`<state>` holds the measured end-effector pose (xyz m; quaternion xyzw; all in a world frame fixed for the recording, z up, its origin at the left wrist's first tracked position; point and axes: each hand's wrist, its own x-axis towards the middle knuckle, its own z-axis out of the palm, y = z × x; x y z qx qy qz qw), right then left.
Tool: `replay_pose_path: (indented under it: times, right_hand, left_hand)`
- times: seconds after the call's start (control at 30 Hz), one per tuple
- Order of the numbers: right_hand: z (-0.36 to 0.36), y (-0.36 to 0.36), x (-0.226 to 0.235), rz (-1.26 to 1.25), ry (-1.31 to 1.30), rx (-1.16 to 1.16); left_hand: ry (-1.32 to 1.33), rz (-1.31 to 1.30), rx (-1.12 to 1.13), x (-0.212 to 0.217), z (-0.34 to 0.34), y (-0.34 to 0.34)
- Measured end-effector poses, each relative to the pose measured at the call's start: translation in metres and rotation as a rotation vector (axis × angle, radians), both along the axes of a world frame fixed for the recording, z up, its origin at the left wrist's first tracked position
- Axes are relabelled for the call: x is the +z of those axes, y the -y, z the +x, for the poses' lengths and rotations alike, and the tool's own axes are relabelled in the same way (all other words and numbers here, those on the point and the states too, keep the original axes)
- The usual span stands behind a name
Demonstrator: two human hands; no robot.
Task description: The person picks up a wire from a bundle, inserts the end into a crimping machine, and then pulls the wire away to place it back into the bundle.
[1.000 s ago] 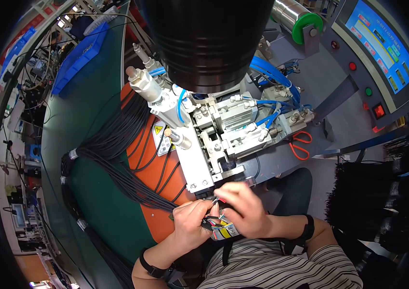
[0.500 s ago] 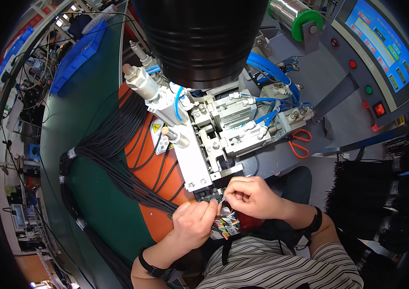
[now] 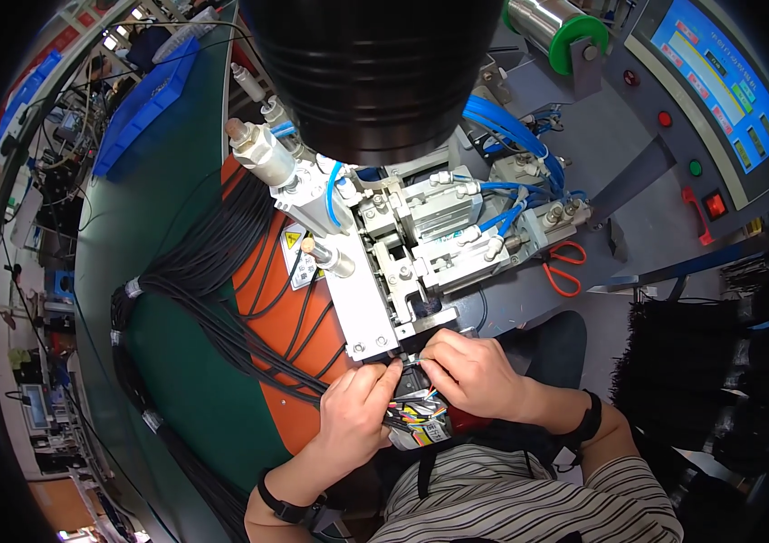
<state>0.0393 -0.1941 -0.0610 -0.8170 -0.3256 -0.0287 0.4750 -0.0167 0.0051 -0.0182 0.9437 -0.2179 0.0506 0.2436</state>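
Observation:
At the front of a metal bench machine [image 3: 362,312], my two hands meet over a small black fixture [image 3: 411,380]. My left hand [image 3: 353,412] is closed, thumb and forefinger pinched at the fixture's left side. My right hand [image 3: 473,373] pinches from the right, its fingertips almost touching the left ones. A thin pale wire end shows between them; its exact seating is hidden by the fingers. Below the fixture lies a bunch of stripped cable ends with coloured wires [image 3: 419,412]. Black cables [image 3: 248,335] run from the left toward my left hand.
Red-handled scissors [image 3: 565,269] lie right of the machine. A solder wire spool [image 3: 547,27] and a touch screen [image 3: 724,86] stand at the back right. A black cylinder [image 3: 366,81] hangs overhead. A blue tray [image 3: 144,109] sits far left; bundled black cables [image 3: 692,371] hang at right.
Both hands have moved slightly up toward the machine, and their fingertips now meet higher on the fixture. More of the black fixture and coloured wires shows below them.

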Motion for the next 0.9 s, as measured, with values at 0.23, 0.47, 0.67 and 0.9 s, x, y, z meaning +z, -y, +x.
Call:
replay_pose_path:
  times: [0.23,0.47,0.67,0.9]
  right_hand:
    - [-0.001,-0.001,0.002,-0.037,0.055,-0.012]
    - [-0.003,-0.004,0.002,-0.051,0.101,-0.043]
    - [-0.002,-0.004,0.001,-0.049,0.109,-0.045]
    - [0.002,-0.005,0.02,-0.344,0.205,0.048]
  left_hand:
    - [0.001,-0.008,0.004,-0.002,0.0,-0.001]
    - [0.031,-0.023,0.008,-0.002,0.001,-0.002]
    - [-0.009,-0.002,-0.038,0.007,0.003,-0.004]
    - [-0.015,0.209,-0.201,0.018,0.008,-0.002]
